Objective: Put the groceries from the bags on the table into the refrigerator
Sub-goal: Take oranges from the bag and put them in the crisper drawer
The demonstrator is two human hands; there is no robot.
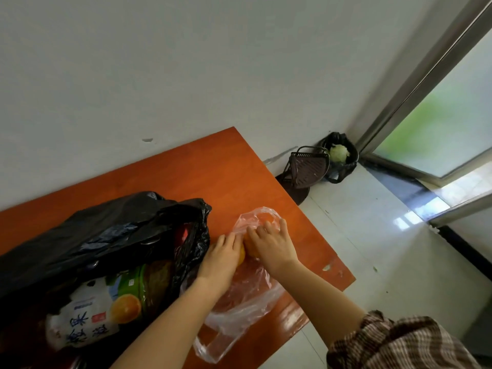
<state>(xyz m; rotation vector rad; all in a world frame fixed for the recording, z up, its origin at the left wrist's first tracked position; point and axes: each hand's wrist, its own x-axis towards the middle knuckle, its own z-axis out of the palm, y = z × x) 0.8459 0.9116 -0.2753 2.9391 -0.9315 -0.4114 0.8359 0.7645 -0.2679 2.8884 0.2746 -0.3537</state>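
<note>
A clear plastic bag (239, 299) lies on the orange table (186, 171) near its right edge. My left hand (222, 255) curls over an orange fruit (241, 255) at the bag's mouth. My right hand (270, 242) covers a second orange fruit (250, 247) right beside it, fingers bent over it and the bag's far rim. An open black bag (106, 230) sits to the left, holding a white-and-green juice pouch (90, 312) and a red item (183, 233). No refrigerator is in view.
The table stands against a white wall. On the tiled floor beyond its far corner lean a dark dustpan (308, 169) and a bin with a black liner (342, 155). A glass door with a metal frame (415, 86) fills the right side.
</note>
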